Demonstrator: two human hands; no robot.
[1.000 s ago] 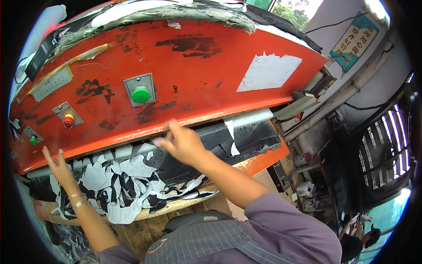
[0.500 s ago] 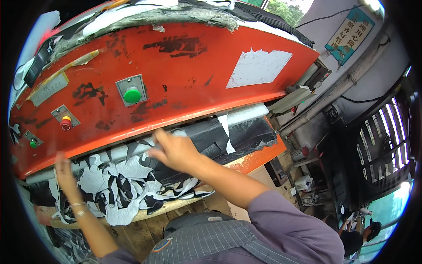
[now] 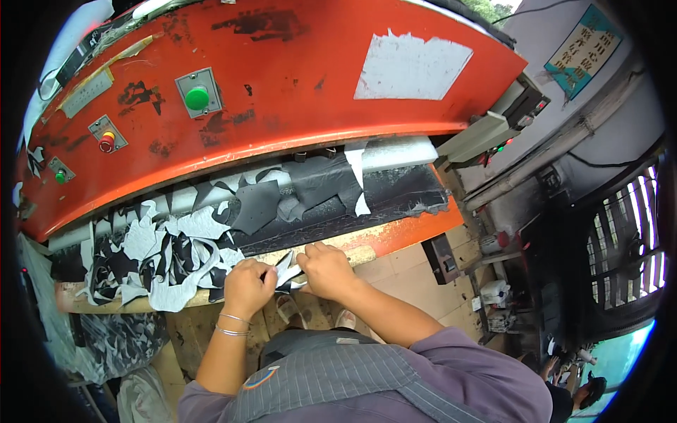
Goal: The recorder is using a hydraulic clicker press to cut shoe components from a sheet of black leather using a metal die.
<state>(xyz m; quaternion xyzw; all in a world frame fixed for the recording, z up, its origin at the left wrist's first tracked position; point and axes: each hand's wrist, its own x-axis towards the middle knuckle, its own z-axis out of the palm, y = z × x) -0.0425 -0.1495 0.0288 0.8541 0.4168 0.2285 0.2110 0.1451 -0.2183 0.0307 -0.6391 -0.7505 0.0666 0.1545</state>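
Close together at the bed's front edge, both hands have their fingers closed on a grey-and-black scrap [image 3: 284, 271], which shows between them. My left hand [image 3: 247, 289] grips its left end, with bracelets on the wrist. At its right end is my right hand [image 3: 326, 272], fingers curled in. To the left lies a tangled pile of scraps [image 3: 185, 243], light grey on one side and black on the other. Larger dark grey pieces [image 3: 258, 206] rest flat on the black bed [image 3: 395, 194] behind my hands. A narrow white strip [image 3: 357, 176] lies across the bed further right.
A large red machine body [image 3: 282, 77] rises behind the bed, with a big green button [image 3: 197, 98] and a red button [image 3: 106, 142]. A clear bag of scraps [image 3: 123, 345] stands below left. Another person [image 3: 582, 395] is at the far lower right.
Both hands have come back toward me from the machine's lower edge and met at the bed's front. They now hold a scrap. Dark grey pieces show where my right arm was.
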